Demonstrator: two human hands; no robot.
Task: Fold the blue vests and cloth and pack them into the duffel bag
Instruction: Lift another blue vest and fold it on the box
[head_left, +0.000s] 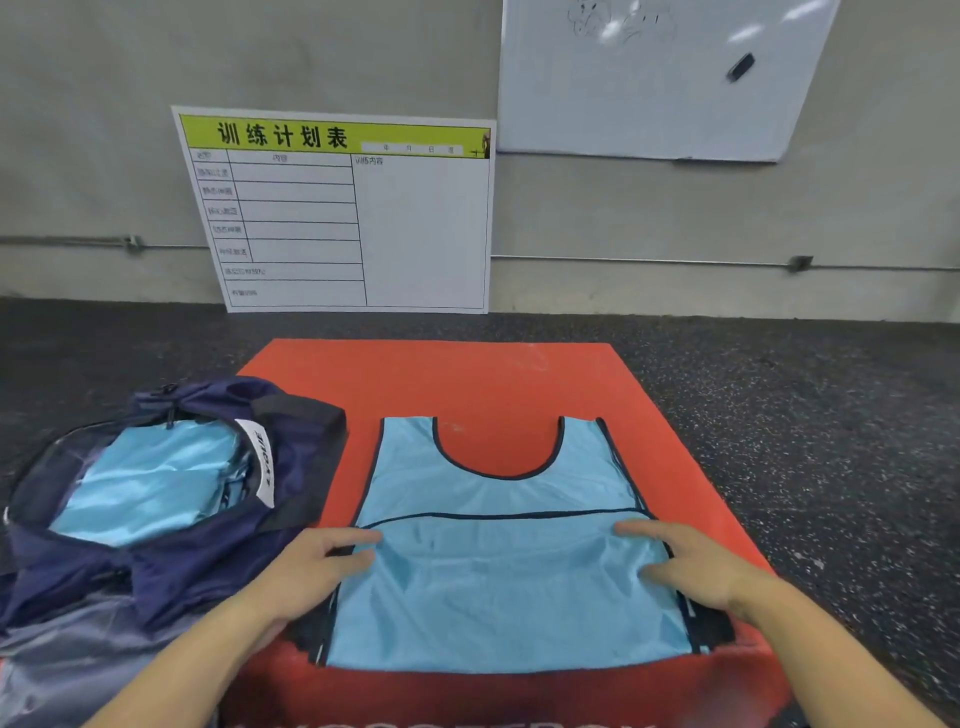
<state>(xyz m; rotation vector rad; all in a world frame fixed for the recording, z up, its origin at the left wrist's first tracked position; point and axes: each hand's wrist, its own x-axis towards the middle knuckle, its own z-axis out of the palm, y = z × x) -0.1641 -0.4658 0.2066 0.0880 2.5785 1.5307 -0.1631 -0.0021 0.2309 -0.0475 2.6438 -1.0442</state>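
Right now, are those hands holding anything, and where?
Both grip the blue vest by its folded-up hem: left hand at its left edge, right hand at its right.

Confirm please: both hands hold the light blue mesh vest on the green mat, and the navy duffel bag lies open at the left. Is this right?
Not quite: the head view shows the mat is red-orange, not green. Otherwise correct: the left hand and right hand hold the light blue mesh vest, and the navy duffel bag lies open at left.

- White lettering on the orange mat (467, 384), below both hands, was cut off by the bottom edge.
- The duffel bag (218, 561), beside the left hand (311, 566), ran off-frame.
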